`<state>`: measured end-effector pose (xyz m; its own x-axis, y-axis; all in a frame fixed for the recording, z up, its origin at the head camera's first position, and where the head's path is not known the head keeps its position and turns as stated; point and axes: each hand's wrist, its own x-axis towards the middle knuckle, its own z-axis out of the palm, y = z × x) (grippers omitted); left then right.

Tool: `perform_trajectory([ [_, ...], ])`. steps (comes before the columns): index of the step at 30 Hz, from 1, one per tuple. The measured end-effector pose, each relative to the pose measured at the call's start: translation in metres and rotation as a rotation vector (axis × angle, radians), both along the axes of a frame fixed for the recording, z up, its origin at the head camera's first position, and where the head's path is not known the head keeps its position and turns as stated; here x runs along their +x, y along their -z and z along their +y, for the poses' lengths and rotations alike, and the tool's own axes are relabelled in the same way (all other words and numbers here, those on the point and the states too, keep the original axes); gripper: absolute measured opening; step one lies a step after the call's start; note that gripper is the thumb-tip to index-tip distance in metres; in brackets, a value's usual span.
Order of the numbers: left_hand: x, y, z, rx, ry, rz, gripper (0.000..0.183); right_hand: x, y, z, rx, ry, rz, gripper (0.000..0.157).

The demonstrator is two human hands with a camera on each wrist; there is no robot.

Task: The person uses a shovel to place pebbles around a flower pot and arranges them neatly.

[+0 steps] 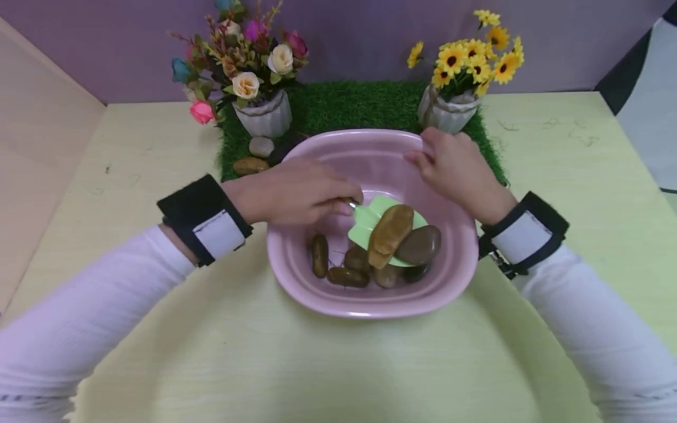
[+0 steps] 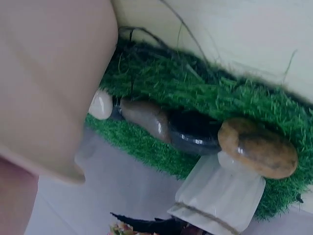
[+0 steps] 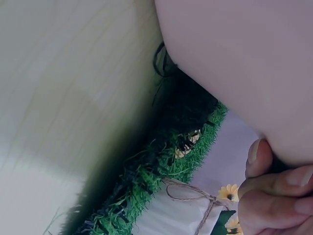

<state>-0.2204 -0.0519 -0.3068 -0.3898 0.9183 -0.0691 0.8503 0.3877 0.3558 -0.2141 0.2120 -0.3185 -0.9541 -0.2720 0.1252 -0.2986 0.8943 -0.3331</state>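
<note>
My left hand (image 1: pixel 296 191) grips the handle of a small light-green shovel (image 1: pixel 364 226) over the pink basin (image 1: pixel 365 308). On its blade lie a long tan stone (image 1: pixel 392 232) and a rounded dark brown stone (image 1: pixel 421 245). Several more stones, among them a brown one (image 1: pixel 348 277), rest on the basin floor below the shovel. My right hand (image 1: pixel 457 170) holds the basin's far right rim, with curled fingers (image 3: pixel 274 188) showing there in the right wrist view. Only a blurred strip of the left hand appears in the left wrist view.
Behind the basin lies a green artificial grass mat (image 1: pixel 354 106). On it stand a pot of mixed flowers (image 1: pixel 264 117) and a pot of yellow flowers (image 1: pixel 449 111). A row of stones, including a tan one (image 2: pixel 257 147) and a black one (image 2: pixel 193 131), lies along the mat.
</note>
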Motion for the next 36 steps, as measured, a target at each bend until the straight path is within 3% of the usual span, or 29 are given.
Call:
perform_trajectory([
  [6,0.002,-0.007,-0.002,0.04,-0.041,-0.038,0.02,-0.001,0.001,0.0,0.006,-0.011,0.016,0.029],
  [15,0.001,-0.019,-0.009,-0.028,-0.088,-0.021,0.019,0.0,0.002,0.002,0.005,0.002,0.014,0.03],
  [22,-0.004,-0.039,-0.016,-0.039,-0.172,0.059,0.027,0.0,0.002,0.003,0.009,-0.005,0.004,0.029],
  [25,-0.009,-0.043,-0.016,-0.015,-0.215,0.09,0.031,0.001,0.0,0.005,-0.009,-0.019,0.006,0.015],
  [27,-0.013,-0.044,-0.016,0.001,-0.247,0.106,0.032,0.002,0.0,0.006,-0.033,-0.026,0.006,0.008],
  [32,-0.018,-0.043,-0.017,0.012,-0.306,0.144,0.033,0.001,0.001,0.005,-0.077,-0.023,0.006,0.026],
  [36,-0.017,-0.041,-0.019,-0.002,-0.343,0.173,0.034,0.0,0.003,0.003,-0.056,-0.012,0.037,0.018],
])
